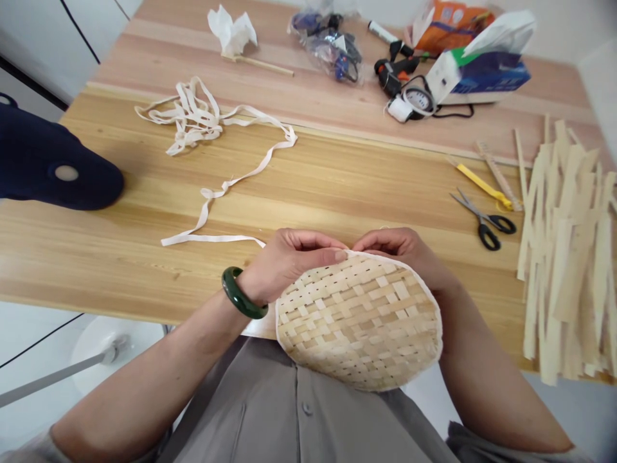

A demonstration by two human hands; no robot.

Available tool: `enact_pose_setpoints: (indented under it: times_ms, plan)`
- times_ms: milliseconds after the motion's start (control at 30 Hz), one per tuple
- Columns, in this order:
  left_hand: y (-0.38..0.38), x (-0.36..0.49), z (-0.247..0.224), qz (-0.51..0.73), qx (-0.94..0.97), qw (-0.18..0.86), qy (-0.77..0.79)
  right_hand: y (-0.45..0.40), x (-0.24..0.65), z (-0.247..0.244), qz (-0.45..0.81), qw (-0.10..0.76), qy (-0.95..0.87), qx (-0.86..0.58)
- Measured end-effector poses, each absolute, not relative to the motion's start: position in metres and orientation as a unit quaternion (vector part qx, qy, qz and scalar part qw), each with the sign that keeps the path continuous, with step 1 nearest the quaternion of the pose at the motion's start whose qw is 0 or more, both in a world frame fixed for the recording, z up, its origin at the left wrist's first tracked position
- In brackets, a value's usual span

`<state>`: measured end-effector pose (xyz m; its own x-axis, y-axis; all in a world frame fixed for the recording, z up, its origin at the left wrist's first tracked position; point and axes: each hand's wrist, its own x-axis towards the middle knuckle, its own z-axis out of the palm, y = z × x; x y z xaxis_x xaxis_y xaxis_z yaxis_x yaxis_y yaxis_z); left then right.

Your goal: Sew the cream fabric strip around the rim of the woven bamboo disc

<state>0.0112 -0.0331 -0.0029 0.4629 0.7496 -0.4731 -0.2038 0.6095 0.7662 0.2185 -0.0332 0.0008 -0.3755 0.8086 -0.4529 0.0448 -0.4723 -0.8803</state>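
A woven bamboo piece (361, 321), oval and edged with white tape, is tilted against the front of my shirt. My left hand (294, 260) pinches its far rim, thumb on top and fingers behind. Close beside it, my right hand (402, 247) is closed at the same rim, its fingertips partly hidden behind the edge. From near my left hand a white fabric tape (222, 239) runs left across the table, then bends back to a loose tangled heap (193, 116).
Scissors (484, 222), a yellow craft knife (482, 185) and a pile of flat bamboo strips (563, 257) lie at right. Farther back are a glue gun (393, 74), a tissue box (486, 77) and bagged items (332, 45). A dark blue object (53, 157) stands at left.
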Motion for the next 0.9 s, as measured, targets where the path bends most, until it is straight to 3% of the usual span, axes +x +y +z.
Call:
enact_pose_setpoints:
  times_ms: [433, 767, 900]
  plan:
    - [-0.035, 0.011, -0.001, 0.284, 0.319, 0.793, 0.434, -0.025, 0.221, 0.002, 0.7, 0.275, -0.507, -0.421]
    - [-0.036, 0.011, 0.002, 0.275, 0.309, 0.795, 0.444, -0.013, 0.224, 0.016, 0.701, 0.207, -0.579, -0.36]
    - [-0.035, 0.01, 0.005, 0.26, 0.316, 0.793, 0.451, -0.004, 0.222, 0.032, 0.594, 0.126, -0.698, -0.38]
